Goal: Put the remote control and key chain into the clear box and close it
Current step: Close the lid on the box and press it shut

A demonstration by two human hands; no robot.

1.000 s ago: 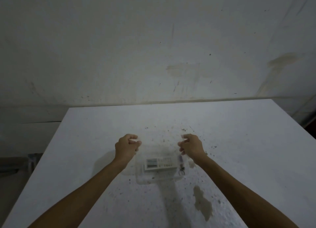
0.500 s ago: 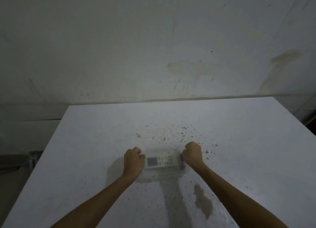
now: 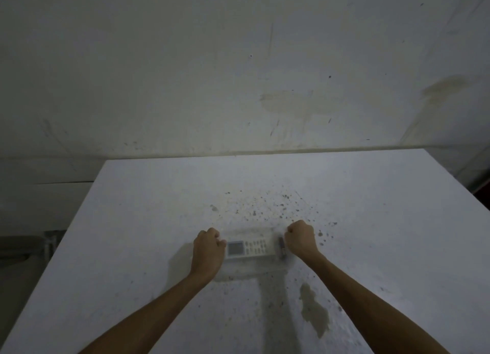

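Fists on box ends.
Left hand and right hand clenched at box; remote between, keychain blurred.

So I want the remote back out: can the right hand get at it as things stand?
Probably not directly: the remote control seems enclosed in the clear box, with the right hand fisted at its end.

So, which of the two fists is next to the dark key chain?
The right hand: the dark key chain lies beside it inside the clear plastic box. The left hand is at the white remote control's screen end.
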